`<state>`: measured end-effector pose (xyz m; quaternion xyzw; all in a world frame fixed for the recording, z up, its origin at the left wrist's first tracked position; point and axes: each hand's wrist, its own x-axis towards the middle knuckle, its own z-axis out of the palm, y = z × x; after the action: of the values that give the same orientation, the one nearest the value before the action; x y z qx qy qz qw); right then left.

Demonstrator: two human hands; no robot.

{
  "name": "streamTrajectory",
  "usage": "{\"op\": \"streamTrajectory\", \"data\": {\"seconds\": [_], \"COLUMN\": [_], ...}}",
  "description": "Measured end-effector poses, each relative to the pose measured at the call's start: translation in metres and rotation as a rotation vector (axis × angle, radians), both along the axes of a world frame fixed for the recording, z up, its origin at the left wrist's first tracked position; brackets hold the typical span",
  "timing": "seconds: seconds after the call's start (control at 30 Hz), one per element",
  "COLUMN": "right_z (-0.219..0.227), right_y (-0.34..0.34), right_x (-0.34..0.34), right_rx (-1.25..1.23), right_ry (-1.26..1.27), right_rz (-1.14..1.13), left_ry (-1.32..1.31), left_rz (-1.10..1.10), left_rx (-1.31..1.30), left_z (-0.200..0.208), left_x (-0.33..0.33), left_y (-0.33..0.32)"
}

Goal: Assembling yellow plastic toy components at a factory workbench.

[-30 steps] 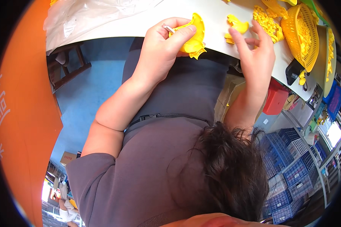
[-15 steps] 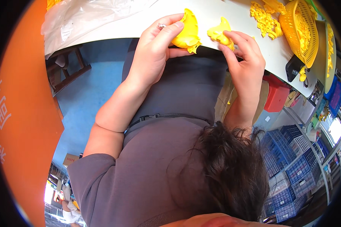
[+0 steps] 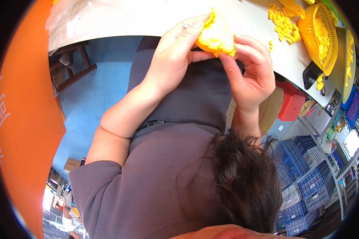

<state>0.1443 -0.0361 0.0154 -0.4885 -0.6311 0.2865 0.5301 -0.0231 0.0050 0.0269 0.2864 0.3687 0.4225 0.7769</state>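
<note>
At the bottom of the frame a person's dark hair (image 3: 243, 183) and grey shirt (image 3: 155, 175) fill the view, and both bare forearms rise from there toward the top centre. The left hand (image 3: 175, 59) comes up from the left, its fingers curled over the left side of a yellow plastic piece (image 3: 215, 36), with the thumb pressed under it. The right hand (image 3: 249, 73) meets it from the right, fingers bent and closed on the lower right edge of the same piece, so both hands grip it between them. The piece sits at the upper centre of the frame, held just at the near edge of the white table (image 3: 251, 16) and above the person's lap. Beyond it, toward the upper right, loose yellow plastic bits (image 3: 281, 22) lie scattered on the table, and just past them a yellow mesh basket (image 3: 319, 34) holds more yellow bits. A small black object (image 3: 311, 73) lies beside the basket at the table's edge. In the upper left a clear plastic bag (image 3: 107, 18) lies on the table. Under the table, a red box (image 3: 291, 101) stands at the right and a wooden stool (image 3: 70, 65) at the left on the blue floor (image 3: 95, 95). Blue crates (image 3: 303, 175) are stacked at the lower right, and an orange panel (image 3: 24, 119) runs along the left edge.
</note>
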Motion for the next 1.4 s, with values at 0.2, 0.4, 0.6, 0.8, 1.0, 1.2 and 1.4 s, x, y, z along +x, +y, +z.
{"op": "streamTrajectory", "data": {"seconds": [0.2,0.4,0.6,0.8,1.0,1.2,1.4], "right_z": [-0.002,-0.008,-0.009,-0.001,0.018,0.019,0.015], "right_y": [0.001,0.001,0.002,0.006,0.008,0.004,0.002], "right_x": [-0.002,-0.001,0.003,0.004,0.003,0.008,0.013], "right_rx": [-0.027,0.036,-0.085,-0.162,-0.280,-0.278,-0.288], "right_ry": [-0.006,0.100,0.160,0.231,0.111,0.383,0.297], "right_rz": [-0.017,-0.013,0.043,0.001,0.009,0.081,0.112], "left_ry": [0.124,0.136,0.062,0.356,0.478,0.449,0.536], "left_rz": [-0.034,-0.023,0.052,-0.042,-0.163,-0.099,-0.068], "left_rx": [0.109,0.128,0.218,0.473,0.692,0.706,0.598], "left_z": [0.003,0.006,0.005,-0.007,0.009,0.009,0.022], "left_x": [0.002,0.006,0.009,0.007,-0.003,-0.006,-0.010], "left_y": [-0.002,-0.005,-0.008,-0.008,-0.008,-0.008,-0.010]}}
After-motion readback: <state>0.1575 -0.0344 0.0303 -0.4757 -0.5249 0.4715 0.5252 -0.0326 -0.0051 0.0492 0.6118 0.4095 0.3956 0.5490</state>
